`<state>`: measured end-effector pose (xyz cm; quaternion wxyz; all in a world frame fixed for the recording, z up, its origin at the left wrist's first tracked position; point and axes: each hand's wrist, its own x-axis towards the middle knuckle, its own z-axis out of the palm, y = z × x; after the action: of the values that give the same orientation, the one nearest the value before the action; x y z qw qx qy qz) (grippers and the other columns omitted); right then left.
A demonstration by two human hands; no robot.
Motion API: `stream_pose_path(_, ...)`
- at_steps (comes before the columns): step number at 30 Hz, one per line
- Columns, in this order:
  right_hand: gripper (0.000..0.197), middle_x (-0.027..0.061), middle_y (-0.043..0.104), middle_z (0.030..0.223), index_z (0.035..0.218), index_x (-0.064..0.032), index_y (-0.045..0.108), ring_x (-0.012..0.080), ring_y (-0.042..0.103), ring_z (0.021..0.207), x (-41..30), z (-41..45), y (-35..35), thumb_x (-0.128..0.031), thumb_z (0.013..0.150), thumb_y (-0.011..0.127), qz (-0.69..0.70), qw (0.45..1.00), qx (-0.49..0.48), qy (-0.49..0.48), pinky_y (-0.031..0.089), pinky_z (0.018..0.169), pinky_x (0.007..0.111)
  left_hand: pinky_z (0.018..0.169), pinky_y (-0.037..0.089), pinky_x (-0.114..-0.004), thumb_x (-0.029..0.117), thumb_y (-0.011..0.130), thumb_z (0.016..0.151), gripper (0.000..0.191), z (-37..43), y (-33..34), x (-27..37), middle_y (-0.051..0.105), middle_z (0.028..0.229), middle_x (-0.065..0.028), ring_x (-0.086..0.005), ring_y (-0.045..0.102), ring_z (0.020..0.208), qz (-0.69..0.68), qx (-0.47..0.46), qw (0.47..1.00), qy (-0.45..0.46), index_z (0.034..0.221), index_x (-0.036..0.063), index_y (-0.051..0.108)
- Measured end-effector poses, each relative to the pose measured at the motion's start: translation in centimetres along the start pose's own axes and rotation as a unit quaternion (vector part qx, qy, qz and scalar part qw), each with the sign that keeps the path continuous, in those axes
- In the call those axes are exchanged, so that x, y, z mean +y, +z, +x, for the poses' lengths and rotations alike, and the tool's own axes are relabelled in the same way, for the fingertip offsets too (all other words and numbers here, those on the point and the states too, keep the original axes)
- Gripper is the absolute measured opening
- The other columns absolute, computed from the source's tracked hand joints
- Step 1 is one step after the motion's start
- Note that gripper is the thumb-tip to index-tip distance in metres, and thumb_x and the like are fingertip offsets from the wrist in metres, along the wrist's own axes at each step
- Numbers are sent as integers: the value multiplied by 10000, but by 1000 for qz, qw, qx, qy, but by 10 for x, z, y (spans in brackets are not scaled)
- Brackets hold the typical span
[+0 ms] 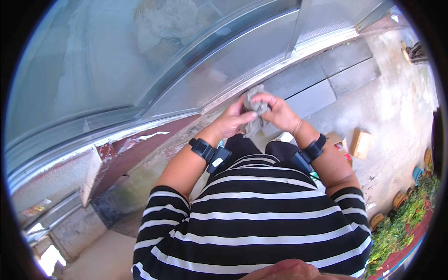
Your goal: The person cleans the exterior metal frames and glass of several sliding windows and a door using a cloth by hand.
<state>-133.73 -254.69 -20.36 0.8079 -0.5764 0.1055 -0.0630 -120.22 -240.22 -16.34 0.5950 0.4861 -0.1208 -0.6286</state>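
Note:
A crumpled grey cloth [256, 126] is bunched up in front of my body, between both hands. My left hand [233, 119] grips it from the left, thumb lying across its lower middle. From the right, my right hand [278, 111] curls its fingers over the top of the bundle. The cloth's loose ends stick out above and below the hands. Just beyond the hands stands a framed glass window [224, 80], apart from the cloth.
Grey slabs [325, 77] lie along the wall's foot. Cardboard boxes [360, 143] sit on the concrete floor [395, 115] to the right. Potted plants [399, 231] line the lower right. A reddish ledge [140, 157] runs below the window at left.

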Motion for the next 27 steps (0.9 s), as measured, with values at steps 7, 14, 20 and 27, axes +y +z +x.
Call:
stream_pose_path(7, 435, 102, 567, 1263, 1260, -21, 567, 192, 555, 1134, -40, -124, -56, 29, 832, 622, -70, 992, 9, 101, 471, 925, 311, 881, 482, -289, 120, 751, 819, 435, 39, 58, -70, 639, 1044, -42, -136, 594, 956, 148, -89, 984, -46, 1202, 16, 572)
stream_pose_path(14, 330, 132, 663, 1104, 1227, 14, 575, 193, 627, 1054, 0, -244, -132, -33, 901, 574, -253, 928, 213, 171, 509, 865, 306, 815, 518, -318, 135, 758, 772, 394, -16, 13, -57, 668, 1026, -97, -178, 647, 902, 225, 125, 958, -127, 1109, -18, 622)
stream_pose_path(20, 282, 141, 694, 1004, 1174, 32, 600, 194, 663, 951, -20, -324, -135, -70, 912, 577, -335, 859, 310, 232, 508, 842, 293, 782, 532, -344, 47, 691, 789, 310, -64, -98, -99, 666, 1000, -103, -199, 654, 881, 233, 286, 929, -43, 1087, -8, 623)
stream_pose_path(27, 320, 183, 693, 997, 1167, 5, 618, 254, 683, 908, -44, -351, -99, -122, 873, 624, -411, 806, 238, 354, 522, 825, 339, 777, 525, -335, 87, 663, 851, 322, -96, -130, -115, 670, 1014, -94, -188, 654, 868, 127, 288, 946, -75, 1146, -25, 599)
